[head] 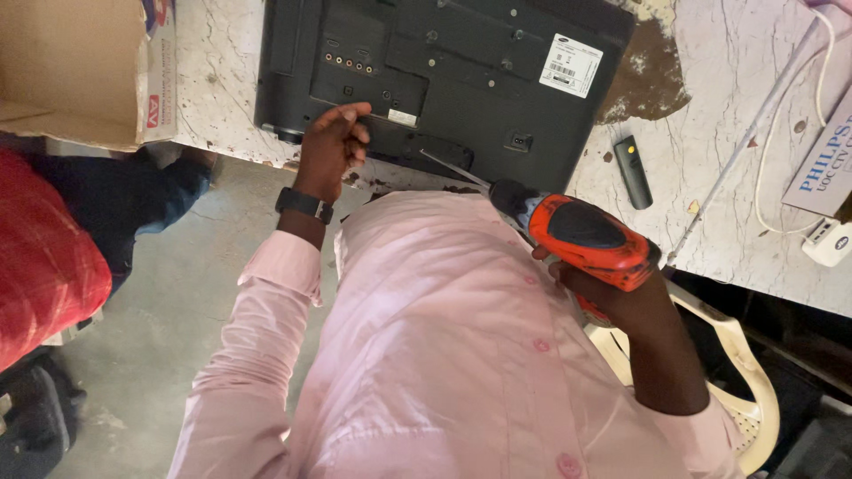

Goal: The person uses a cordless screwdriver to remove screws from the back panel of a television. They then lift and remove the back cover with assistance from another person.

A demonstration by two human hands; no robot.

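Observation:
A black flat television (444, 71) lies face down on a white marble table (710, 168), its back panel with ports and a white sticker facing up. My left hand (333, 146), with a black watch on the wrist, rests its fingers on the panel's near edge. My right hand (603, 293) grips an orange and black cordless screwdriver (581, 232). Its long thin bit (453, 168) points at the panel's lower edge, near a socket.
A small black remote-like device (633, 170) lies right of the television. White cables and a white adapter (830, 241) sit at the far right. A cardboard box (71, 71) stands top left, a red bag (44, 257) at the left, a cream plastic chair (737, 390) under me.

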